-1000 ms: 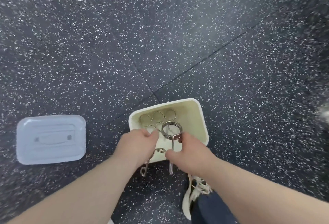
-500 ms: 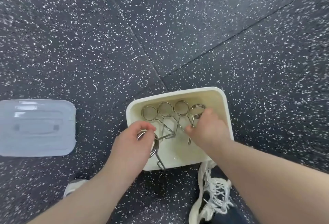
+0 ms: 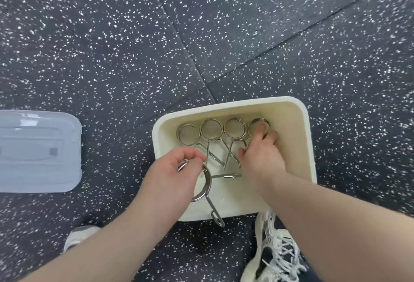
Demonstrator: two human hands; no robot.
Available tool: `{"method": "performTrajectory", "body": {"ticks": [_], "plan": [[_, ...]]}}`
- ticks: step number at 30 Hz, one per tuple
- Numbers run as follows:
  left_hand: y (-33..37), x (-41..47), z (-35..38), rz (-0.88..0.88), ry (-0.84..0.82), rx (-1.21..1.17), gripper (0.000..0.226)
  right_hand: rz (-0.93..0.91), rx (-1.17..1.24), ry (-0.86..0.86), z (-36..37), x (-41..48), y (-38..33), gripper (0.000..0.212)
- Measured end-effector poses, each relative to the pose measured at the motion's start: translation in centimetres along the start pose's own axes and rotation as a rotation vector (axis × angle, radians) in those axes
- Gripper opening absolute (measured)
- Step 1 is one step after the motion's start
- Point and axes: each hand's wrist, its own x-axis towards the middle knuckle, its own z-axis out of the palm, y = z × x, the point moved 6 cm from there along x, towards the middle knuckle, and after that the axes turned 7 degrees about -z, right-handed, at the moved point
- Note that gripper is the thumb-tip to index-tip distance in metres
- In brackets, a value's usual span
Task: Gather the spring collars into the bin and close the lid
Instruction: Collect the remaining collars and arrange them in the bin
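Note:
A cream bin (image 3: 300,125) stands open on the floor in front of me. Three metal spring collars (image 3: 210,130) lean in a row against its far wall. My right hand (image 3: 261,158) is inside the bin, fingers on a fourth collar (image 3: 259,123) at the right end of that row. My left hand (image 3: 172,177) grips another spring collar (image 3: 205,188) over the bin's near left corner, its handle sticking out past the near rim. The pale blue lid (image 3: 38,151) lies flat on the floor to the left, apart from the bin.
The floor (image 3: 224,24) is dark speckled rubber with seams running across it. My white laced shoe (image 3: 273,250) is just below the bin, and another shoe toe (image 3: 77,237) shows at the lower left.
My right hand has carried its collar from above the bin down to the far wall, at the right end of the row. My left hand stays at the near left corner with its collar.

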Motion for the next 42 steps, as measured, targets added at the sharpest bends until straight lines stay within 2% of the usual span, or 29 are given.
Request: {"method": "performTrajectory", "body": {"ticks": [4,9,12,17,20,22,24,30,33,38,42], "plan": [[0.0,0.2,-0.4,-0.008,0.031,-0.007,0.017,-0.009,-0.110,-0.081,0.1,-0.5,0.3,0.065],[0.7,-0.1,-1.3,-0.023,0.093,0.083,0.014,-0.208,-0.377,-0.162,-2.7,-0.4,0.1,0.049],[1.1,-0.1,-2.8,-0.003,0.170,0.177,0.016,-0.179,-0.297,-0.248,-3.8,0.2,-0.1,0.036],[0.3,0.8,-4.6,-0.035,0.307,0.336,0.030,-0.097,-0.053,-0.223,-4.2,0.2,0.8,0.031],[-0.8,2.0,-4.5,-0.123,0.279,0.421,0.043,-0.115,-0.003,-0.200,-3.9,-0.1,0.7,0.027],[-1.2,2.7,-4.0,-0.111,0.212,0.458,0.035,-0.132,0.003,-0.191,-3.9,-0.1,0.8,0.024],[-1.2,3.1,-3.7,-0.100,0.174,0.466,0.039,-0.147,-0.004,-0.172,-4.0,0.0,1.0,0.022],[-1.2,3.5,-3.5,-0.076,0.204,0.529,0.043,-0.247,-0.161,-0.121,-4.7,-0.5,0.6,0.030],[-1.3,3.8,-3.2,-0.089,0.202,0.561,0.041,-0.264,-0.165,-0.116,-4.8,-0.4,0.5,0.030],[-1.5,3.7,-3.1,-0.102,0.210,0.560,0.040,-0.115,0.067,-0.057,-4.5,0.5,1.3,0.025],[-1.5,3.7,-3.1,-0.094,0.227,0.570,0.040,-0.065,0.196,0.002,-3.5,0.6,1.9,0.026]]}}
